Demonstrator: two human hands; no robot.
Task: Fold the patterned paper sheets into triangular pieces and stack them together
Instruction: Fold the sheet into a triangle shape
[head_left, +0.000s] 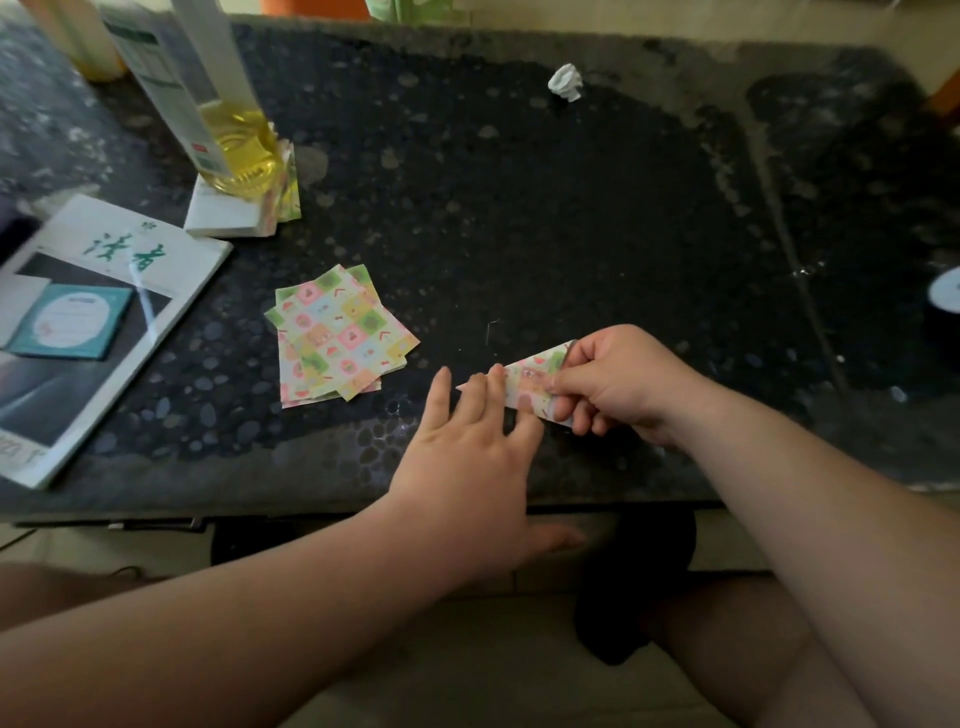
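Note:
A loose pile of patterned paper sheets (337, 335), checked in pink, green and yellow, lies flat on the dark table (519, 208). To its right a partly folded patterned piece (530, 382) tapers to a point at its left end. My right hand (618, 384) pinches the wide right end of that piece between thumb and fingers. My left hand (467, 457) lies with straight fingers spread, its fingertips pressing on the narrow left part of the piece. More patterned paper (285, 197) peeks out from under a bottle at the back left.
A bottle of yellow liquid (239, 140) stands on a white pad (218, 213) at the back left, beside a tall carton (156, 78). A magazine (93, 322) lies at the left edge. A crumpled white paper ball (566, 82) sits at the back. A round object (945, 291) is at the right edge.

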